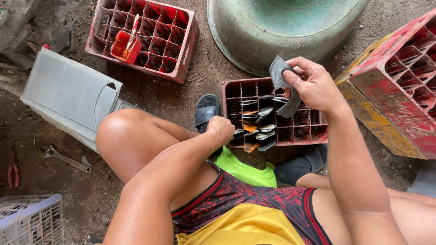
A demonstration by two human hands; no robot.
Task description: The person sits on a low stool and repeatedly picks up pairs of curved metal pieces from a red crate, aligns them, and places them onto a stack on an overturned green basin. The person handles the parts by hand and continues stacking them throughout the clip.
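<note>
My right hand (313,84) holds a curved grey brake-shoe-like piece (284,86) upright above a small red compartment crate (290,136). Several similar curved pieces (261,122), grey and orange, lie in the crate's cells. My left hand (221,129) is closed into a fist at the crate's left edge, touching the pieces there; what it grips is hidden. I sit with bare knees apart, feet in dark sandals (206,109) beside the crate.
A second red crate (181,50) at the back holds a small red tub with a brush (127,43). A large green basin (281,27) stands behind. More red and yellow crates (399,90) are stacked right. A grey panel (68,95), wrench (66,159), pliers (13,174) and white basket (29,220) lie left.
</note>
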